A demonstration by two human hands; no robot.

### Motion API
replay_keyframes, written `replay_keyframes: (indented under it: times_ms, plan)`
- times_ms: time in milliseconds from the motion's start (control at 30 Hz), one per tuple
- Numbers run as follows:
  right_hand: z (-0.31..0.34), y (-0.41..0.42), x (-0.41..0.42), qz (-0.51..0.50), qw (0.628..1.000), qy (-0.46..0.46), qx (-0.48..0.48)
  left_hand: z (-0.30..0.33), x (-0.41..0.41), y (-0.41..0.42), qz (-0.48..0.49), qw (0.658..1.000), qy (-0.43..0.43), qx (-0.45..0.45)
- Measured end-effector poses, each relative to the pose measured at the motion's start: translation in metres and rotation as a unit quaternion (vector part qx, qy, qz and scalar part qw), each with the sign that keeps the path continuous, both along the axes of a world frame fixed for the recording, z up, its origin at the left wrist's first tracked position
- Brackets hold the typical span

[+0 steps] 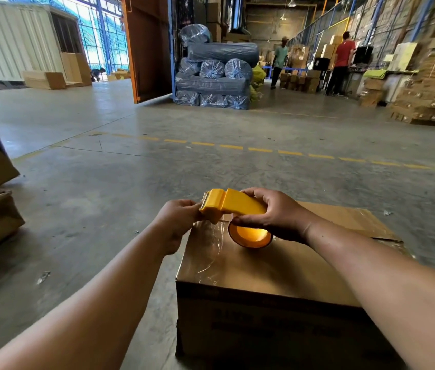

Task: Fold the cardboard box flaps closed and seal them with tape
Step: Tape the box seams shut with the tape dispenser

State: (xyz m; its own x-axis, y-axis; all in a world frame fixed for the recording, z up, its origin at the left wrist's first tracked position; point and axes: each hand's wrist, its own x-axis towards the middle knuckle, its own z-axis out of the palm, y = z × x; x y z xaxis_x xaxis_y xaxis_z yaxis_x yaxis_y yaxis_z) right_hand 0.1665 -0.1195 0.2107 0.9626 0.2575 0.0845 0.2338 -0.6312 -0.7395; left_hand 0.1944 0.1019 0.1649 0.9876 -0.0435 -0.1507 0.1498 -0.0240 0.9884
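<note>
The cardboard box (277,279) is seen on the floor (157,169) with flaps folded shut (sealing apparently unfinished). The yellow tape dispenser (233,205) is gripped above its far left corner by the right hand (277,214), while clear tape (211,236) is pinched by the left hand (179,220).

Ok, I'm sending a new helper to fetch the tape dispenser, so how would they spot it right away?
Find the cardboard box on the concrete floor nearest the camera. Above its far left corner, the right hand grips the yellow tape dispenser while the left hand pinches at its blade end. It is the only bright yellow plastic tool, with a clear tape roll beneath.
</note>
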Motion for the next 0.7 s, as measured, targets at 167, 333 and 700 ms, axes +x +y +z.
replay_keyframes:
  times_ms: [167, 333, 700]
  plan:
    - [0.007, 0.003, 0.011, 0.016, 0.997, -0.021, -0.069, 0.004, 0.014, 0.002, 0.021, 0.999, 0.007, 0.041]
    - [0.01, 0.004, 0.025, 0.023, 0.993, -0.025, -0.116, 0.001, 0.022, 0.005, 0.035, 0.997, 0.011, 0.073]
    - [0.019, 0.003, 0.042, 0.028, 0.993, -0.019, -0.11, 0.003, 0.026, 0.007, -0.004, 0.991, -0.03, 0.129]
